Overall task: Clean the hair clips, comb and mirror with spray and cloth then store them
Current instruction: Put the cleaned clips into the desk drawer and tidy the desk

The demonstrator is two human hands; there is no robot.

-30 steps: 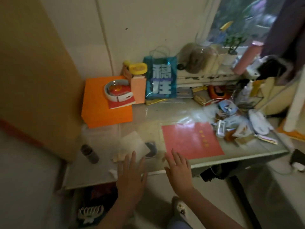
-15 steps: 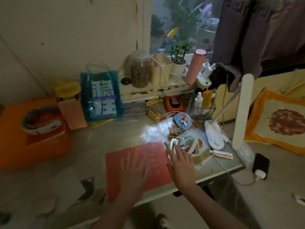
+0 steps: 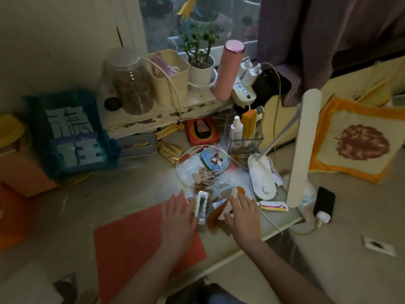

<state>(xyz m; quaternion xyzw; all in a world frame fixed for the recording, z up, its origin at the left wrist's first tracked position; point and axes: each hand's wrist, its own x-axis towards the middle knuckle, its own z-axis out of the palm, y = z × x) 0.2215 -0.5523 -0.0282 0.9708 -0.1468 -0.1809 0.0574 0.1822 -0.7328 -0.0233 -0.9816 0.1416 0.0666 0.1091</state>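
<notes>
Red folder [image 3: 140, 242] slid left; hands [image 3: 178, 218] now reach the clips [image 3: 202, 206].

You've got a red sheet [image 3: 140, 242] under your left hand [image 3: 178, 218], a pink tumbler [image 3: 229, 70] on the shelf, and a teal bag [image 3: 70, 132] with pale blocky characters. The lamp [image 3: 303, 148] is white. That cushion [image 3: 359, 139] is cream, orange-bordered, with a brown leaf motif. There's a white spray bottle [image 3: 236, 130] beside an orange box [image 3: 249, 123].
</notes>
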